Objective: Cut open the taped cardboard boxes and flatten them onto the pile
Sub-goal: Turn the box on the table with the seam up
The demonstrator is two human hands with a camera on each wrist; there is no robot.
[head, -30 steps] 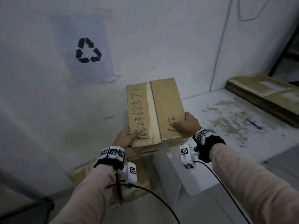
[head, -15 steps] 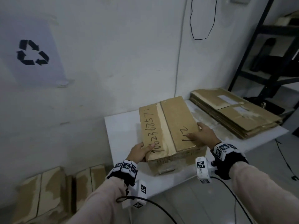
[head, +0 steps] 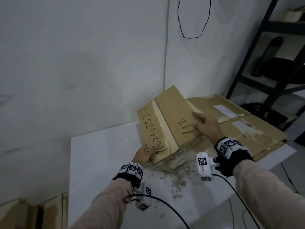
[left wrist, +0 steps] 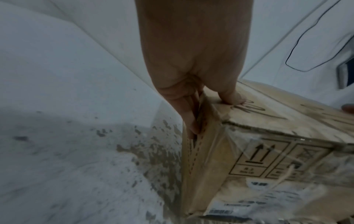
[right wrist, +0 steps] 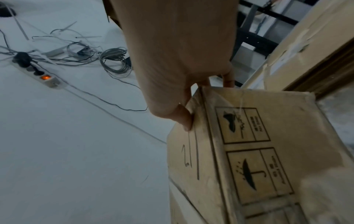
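Left hand (head: 143, 154): thumb laid on the top face, fingers (left wrist: 188, 119) down the near-left side, so it pinches the near-left corner of the box; right hand (head: 208, 125): fingers reaching over the top's right edge, thumb flat on the top beside the pen mark, gripping that edge

Held item: brown rectangular corrugated cardboard box (head: 168, 119), sealed; pale tape strip (head: 160, 124) running down the centre seam of the top; handwritten digits on the left flap; printed handling symbols on the near side; position: tilted, over the white tabletop (head: 102, 162), whether its near-right bottom edge touches the top cannot be told; far side just beside the pile

Adjacent: stack of flattened brown cardboard sheets (head: 257, 128), on the right half of the same tabletop; cardboard crumbs strewn on the table before the box; black metal shelving (head: 272, 66) at far right; further cardboard on the floor, lower left

Handling, judged: light, probably empty, given the two-corner hold; walls stiff but crushable at edges; taped patches slick, bare board grippy; best taken at opposite corners or edges as now; for cutting, set it flat and steady one flap clear of the seam
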